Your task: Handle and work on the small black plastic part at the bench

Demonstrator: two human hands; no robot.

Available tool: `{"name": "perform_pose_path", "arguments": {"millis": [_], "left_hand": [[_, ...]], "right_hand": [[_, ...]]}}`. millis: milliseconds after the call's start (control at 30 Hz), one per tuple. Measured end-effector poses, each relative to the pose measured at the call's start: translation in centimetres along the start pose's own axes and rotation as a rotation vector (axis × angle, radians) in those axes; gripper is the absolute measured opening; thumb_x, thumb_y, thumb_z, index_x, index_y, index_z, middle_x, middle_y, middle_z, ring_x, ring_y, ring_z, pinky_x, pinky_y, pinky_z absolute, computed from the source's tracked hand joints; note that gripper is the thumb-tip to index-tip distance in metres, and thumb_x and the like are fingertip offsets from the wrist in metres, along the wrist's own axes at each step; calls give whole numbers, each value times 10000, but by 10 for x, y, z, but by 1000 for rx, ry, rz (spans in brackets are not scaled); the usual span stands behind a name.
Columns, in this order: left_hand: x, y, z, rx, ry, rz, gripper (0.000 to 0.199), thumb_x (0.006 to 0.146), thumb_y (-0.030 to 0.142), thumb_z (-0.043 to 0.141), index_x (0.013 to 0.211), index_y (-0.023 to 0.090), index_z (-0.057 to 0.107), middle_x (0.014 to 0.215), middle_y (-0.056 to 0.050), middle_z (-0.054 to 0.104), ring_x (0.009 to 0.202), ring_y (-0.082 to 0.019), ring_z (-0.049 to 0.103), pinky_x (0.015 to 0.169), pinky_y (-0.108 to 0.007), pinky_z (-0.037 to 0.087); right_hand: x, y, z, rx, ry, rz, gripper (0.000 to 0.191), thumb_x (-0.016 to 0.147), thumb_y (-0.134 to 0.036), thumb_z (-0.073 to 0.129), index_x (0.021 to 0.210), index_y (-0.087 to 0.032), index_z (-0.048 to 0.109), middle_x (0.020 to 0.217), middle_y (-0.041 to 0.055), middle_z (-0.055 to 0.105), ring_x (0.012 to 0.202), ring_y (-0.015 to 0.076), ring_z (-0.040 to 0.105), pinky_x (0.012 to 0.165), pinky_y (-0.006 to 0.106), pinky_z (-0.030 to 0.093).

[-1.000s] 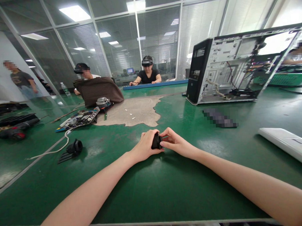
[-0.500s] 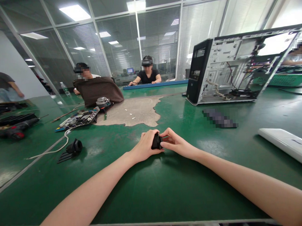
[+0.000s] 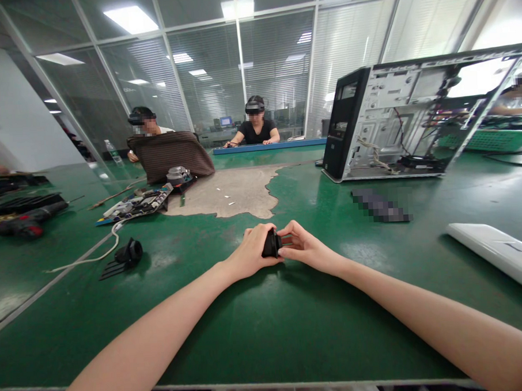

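A small black part (image 3: pixel 270 245) is held just above or on the green table (image 3: pixel 250 334), in front of me. My left hand (image 3: pixel 251 250) is wrapped round its left side, thumb below and fingers over the top. From the right, my right hand (image 3: pixel 304 244) pinches the part's right end between thumb and fingertips. Another black round part with prongs (image 3: pixel 129 253) lies on the table to the left of my hands.
An open computer case (image 3: pixel 383 121) stands at the back right. A white panel (image 3: pixel 497 251) lies at the right. Circuit boards (image 3: pixel 135 205) and a power drill (image 3: pixel 32 221) are at the left. Two people (image 3: pixel 257 123) (image 3: pixel 145 124) sit across the table.
My hands and the black part are almost unmoved. The person at the far left has moved mostly out of view to the left.
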State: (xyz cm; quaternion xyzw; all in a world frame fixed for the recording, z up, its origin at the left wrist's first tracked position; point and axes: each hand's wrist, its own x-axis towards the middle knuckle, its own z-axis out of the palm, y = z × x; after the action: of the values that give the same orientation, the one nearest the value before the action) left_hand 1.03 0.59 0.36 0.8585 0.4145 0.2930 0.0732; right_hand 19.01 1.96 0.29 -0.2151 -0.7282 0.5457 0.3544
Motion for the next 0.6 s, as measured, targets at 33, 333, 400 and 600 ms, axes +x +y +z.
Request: {"name": "perform_pose_path", "arguments": {"millis": [33,333,400,600], "left_hand": [[0,0,0,-1,0,2,552,663,389,646,1096,207,355,1032,-48,497,954,-217,483,849,-367,321],[0,-1,0,-13,-9,-3,572,657,382,656,1108,218,344,1050,-46,495,970,-220,474,856,-364,318],[0,0,-1,-17,-9,-4,569,660,374,655,1107,220,340,1053,-45,495,969,-220,472,854,-364,317],[1,-1,1,-15,-7,-11,554,660,359,649,1103,217,348,1040,-47,496,964,-222,474,851,-367,316]], "right_hand": [[0,0,1,-15,16,-6,224,755,-262,579,876,-212,397,930,5,517,871,127,539,761,297,450],[1,0,0,-93,68,43,288,764,-297,557,1004,-203,428,1018,44,498,896,147,543,809,340,453],[1,1,-1,-80,30,40,292,755,-280,572,995,-205,424,1003,37,508,901,147,543,798,332,459],[0,0,1,-27,16,15,303,727,-267,608,940,-217,398,910,2,517,867,132,544,752,301,465]]}}
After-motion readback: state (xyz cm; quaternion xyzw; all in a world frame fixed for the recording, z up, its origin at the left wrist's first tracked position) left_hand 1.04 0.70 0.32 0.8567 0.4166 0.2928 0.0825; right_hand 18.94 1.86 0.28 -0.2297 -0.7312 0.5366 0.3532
